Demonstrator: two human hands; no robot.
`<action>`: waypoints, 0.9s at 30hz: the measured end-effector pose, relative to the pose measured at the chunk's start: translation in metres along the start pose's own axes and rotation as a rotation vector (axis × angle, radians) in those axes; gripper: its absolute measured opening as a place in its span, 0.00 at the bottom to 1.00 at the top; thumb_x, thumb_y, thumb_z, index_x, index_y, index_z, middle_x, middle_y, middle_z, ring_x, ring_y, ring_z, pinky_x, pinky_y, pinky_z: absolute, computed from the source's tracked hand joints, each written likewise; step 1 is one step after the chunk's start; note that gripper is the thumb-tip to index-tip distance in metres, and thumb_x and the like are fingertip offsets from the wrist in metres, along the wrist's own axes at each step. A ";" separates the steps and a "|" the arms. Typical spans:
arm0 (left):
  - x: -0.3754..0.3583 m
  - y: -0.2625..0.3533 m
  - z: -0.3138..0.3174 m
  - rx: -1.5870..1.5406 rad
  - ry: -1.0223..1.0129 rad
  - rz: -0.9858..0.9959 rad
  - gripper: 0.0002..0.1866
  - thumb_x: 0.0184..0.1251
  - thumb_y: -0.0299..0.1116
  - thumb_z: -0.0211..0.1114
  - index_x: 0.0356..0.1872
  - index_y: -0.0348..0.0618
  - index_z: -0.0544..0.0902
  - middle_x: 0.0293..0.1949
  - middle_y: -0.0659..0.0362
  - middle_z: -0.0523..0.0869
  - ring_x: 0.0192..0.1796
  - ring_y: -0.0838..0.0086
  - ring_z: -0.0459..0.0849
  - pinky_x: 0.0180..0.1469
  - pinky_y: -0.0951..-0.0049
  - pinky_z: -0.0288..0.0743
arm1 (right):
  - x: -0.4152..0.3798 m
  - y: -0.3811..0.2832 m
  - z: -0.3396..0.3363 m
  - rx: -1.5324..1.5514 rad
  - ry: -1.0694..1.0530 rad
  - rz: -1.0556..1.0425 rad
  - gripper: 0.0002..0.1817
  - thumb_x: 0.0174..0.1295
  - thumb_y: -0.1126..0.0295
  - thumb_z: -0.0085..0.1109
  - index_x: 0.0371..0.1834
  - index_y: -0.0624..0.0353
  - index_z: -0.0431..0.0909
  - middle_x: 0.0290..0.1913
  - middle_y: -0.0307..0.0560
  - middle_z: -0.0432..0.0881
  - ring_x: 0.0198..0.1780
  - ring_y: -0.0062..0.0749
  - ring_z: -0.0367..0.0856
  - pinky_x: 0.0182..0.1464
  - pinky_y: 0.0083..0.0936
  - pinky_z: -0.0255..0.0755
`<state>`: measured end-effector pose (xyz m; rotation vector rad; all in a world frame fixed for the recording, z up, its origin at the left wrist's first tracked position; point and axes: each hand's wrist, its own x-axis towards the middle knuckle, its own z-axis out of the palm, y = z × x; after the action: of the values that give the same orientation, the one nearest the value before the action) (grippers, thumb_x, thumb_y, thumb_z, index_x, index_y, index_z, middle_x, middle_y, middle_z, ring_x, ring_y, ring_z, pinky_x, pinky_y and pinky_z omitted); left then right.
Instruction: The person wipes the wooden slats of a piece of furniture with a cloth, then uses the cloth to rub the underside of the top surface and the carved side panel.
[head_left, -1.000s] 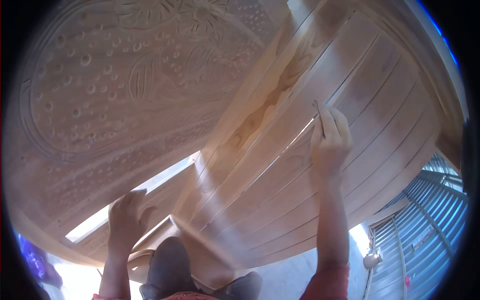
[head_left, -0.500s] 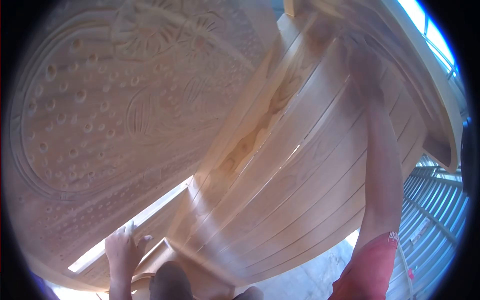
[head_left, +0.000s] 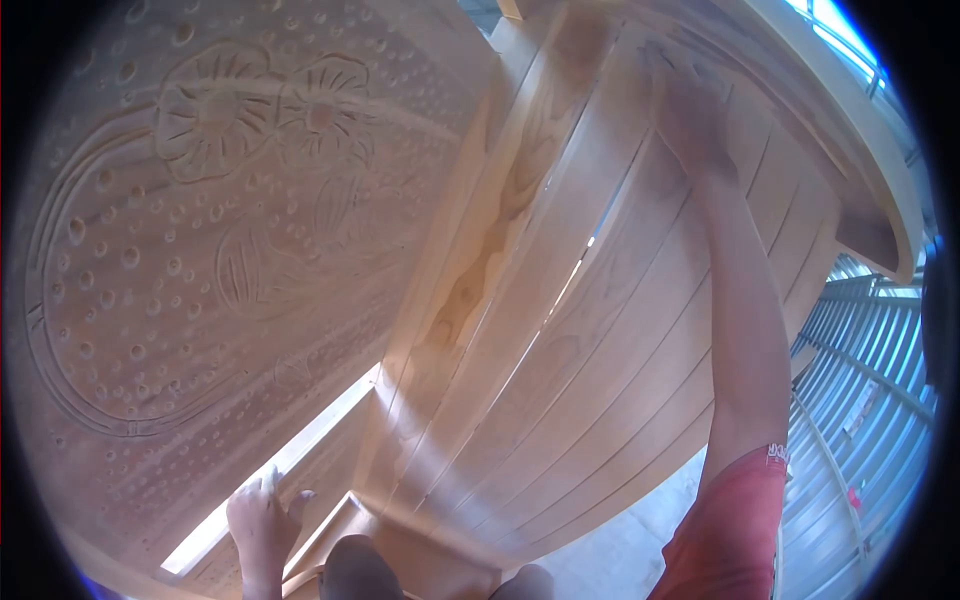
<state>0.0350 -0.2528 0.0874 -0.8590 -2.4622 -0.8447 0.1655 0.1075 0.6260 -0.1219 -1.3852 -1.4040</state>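
A big pale wooden piece fills the view. Its left part is a carved panel with flowers, leaves and round dimples inside an oval border. Its right part is a curved panel of long slats. My right hand is stretched far up against the top of the slats and is blurred, so I cannot see what is in it. My left hand rests low down on the frame rail, fingers laid against the wood beside a bright gap.
My knee in dark cloth sits under the bottom edge of the wood. A red sleeve covers my right upper arm. Corrugated metal sheeting stands at the right, with pale ground below it.
My right hand has gone from the middle of the slats, where it held a thin tool, up to their top. The view has tilted, and my left hand now sits lower in the picture.
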 end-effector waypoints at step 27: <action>-0.001 -0.002 0.002 -0.022 -0.024 -0.030 0.32 0.54 0.49 0.77 0.54 0.35 0.83 0.33 0.51 0.87 0.39 0.57 0.86 0.42 0.60 0.75 | 0.009 0.021 0.023 0.019 0.062 -0.337 0.19 0.62 0.74 0.57 0.57 0.54 0.82 0.53 0.44 0.84 0.58 0.44 0.80 0.57 0.36 0.74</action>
<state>0.0344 -0.2533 0.0845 -0.8468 -2.4964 -0.8784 0.1639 0.1258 0.6531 0.1740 -1.4121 -1.6552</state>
